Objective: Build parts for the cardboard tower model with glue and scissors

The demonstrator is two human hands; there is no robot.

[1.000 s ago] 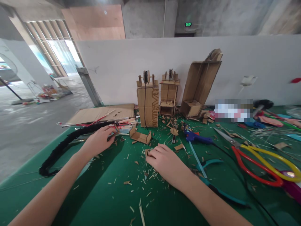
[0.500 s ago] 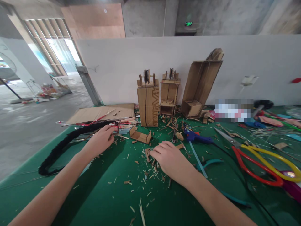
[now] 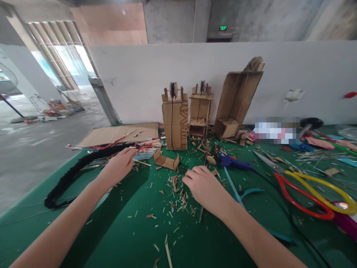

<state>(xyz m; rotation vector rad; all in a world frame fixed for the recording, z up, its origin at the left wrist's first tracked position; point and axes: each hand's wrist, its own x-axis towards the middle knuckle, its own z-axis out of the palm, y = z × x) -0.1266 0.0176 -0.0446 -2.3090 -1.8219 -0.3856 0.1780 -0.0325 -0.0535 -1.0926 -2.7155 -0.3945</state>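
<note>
Head view: left hand (image 3: 118,167) reaches to the pile of sticks (image 3: 139,147) near the green surface's (image 3: 117,230) left edge, fingers loosely curled, apparently touching one stick; grip unclear. Right hand (image 3: 205,186) rests palm down, fingers bent, empty, on cardboard scraps (image 3: 175,193) at centre. Small cardboard tray (image 3: 166,160) lies between the hands. Scissors (image 3: 304,190) crowd the right; bare surface lies nearest the viewer.

Two cardboard towers (image 3: 175,121) stand at twelve o'clock against the white wall (image 3: 223,82), a leaning cardboard box (image 3: 237,100) beside them. Red-and-yellow scissors (image 3: 306,193) lie at three o'clock, a blue glue gun (image 3: 232,162) nearer centre, a flat cardboard sheet (image 3: 119,134) at ten o'clock.
</note>
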